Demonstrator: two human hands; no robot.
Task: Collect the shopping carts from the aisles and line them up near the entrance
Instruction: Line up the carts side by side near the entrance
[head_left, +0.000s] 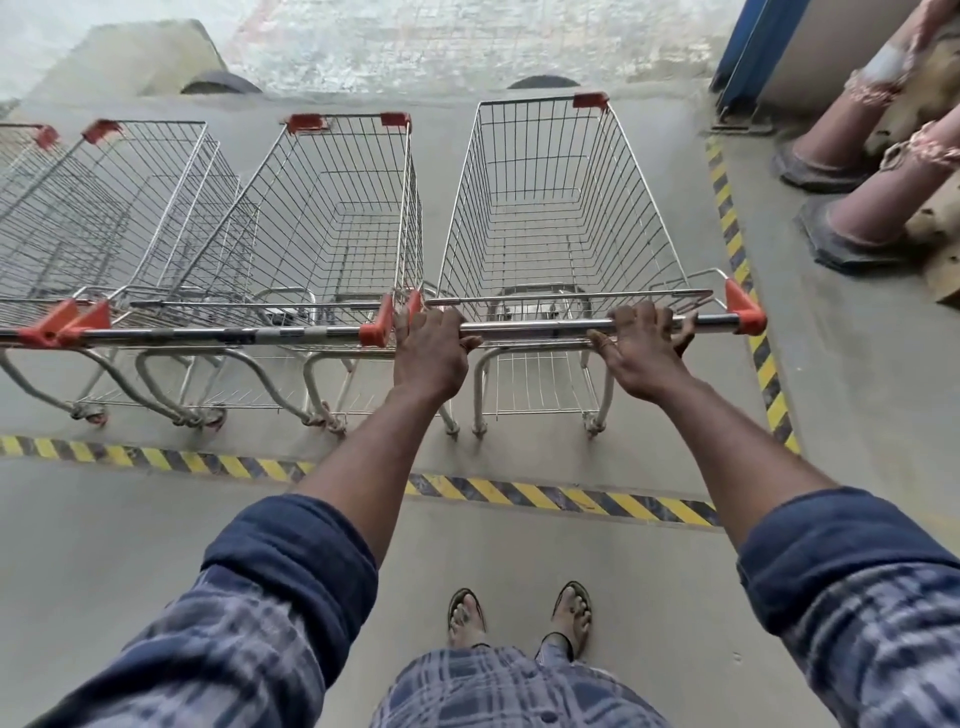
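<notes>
Concrete floor (857, 415), big open area. The rough wall and blue door frame (753, 52) beyond it suggest the entrance side, but that is only a guess.

Yellow-black hazard tape (519, 491) marks out a bay on the floor, one strip across the front and one up the right side. It likely marks where the carts belong.

Parked row inside the bay, side by side with handles toward the person:
- middle cart (332, 208)
- left cart (145, 208)
- far-left cart (21, 171), cut off at the frame edge

Their handles sit roughly on one line, so the row reads as already lined up.

Held cart (561, 197) is rightmost, just beside the middle cart, with its basket empty. It stands inside the tape, its rear wheels just past the front strip. Its handle is about level with the neighbours' handles, so it looks nearly or fully in its slot. It takes the last gap before the right tape strip.

Two pinkish cones (841, 156) with cardboard scraps stand outside the tape on the right, well apart from the held cart.

Handle bar (540, 328) is metal and horizontal. The hands are spread toward its two ends, probably for steering control while squaring the cart up.

Left hand (431, 348) has its fingers wrapped over the bar near the left end. Right hand (644, 353) has its fingers curled over the bar toward the right end. Both hold firmly, arms stretched out.

Orange end cap (745, 312) sits at the bar's right corner, near the side tape.

Sandals (467, 613) are planted behind the front tape, so the person stands outside the bay.
</notes>
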